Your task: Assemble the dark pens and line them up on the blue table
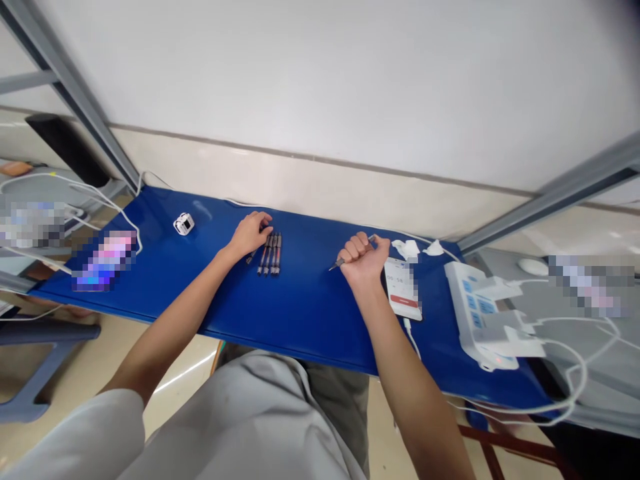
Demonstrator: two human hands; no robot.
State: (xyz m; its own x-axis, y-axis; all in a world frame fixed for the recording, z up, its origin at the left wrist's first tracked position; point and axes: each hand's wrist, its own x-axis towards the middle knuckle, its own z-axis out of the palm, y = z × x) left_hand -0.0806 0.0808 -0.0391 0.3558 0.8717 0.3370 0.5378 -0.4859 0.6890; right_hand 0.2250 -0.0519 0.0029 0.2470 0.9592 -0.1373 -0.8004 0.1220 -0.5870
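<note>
Several dark pens (271,255) lie side by side in a row on the blue tabletop (310,300). My left hand (250,233) rests at the upper left of this row. Its fingers are bent, with a gap between them and the thumb, and it seems to hold nothing. Part of another dark pen shows beside the row, under the palm edge. To the right, my right hand (364,257) is closed around a pen (336,265), whose pointed end sticks out toward the lower left. The thumb is at the pen's other end.
A phone (404,293) with a charging cable lies right of my right hand, near crumpled white tissues (407,249). Farther right stands a white power strip (470,307) with plugs and loose cables. A small white device (184,224) and a blurred screen (105,261) sit at left.
</note>
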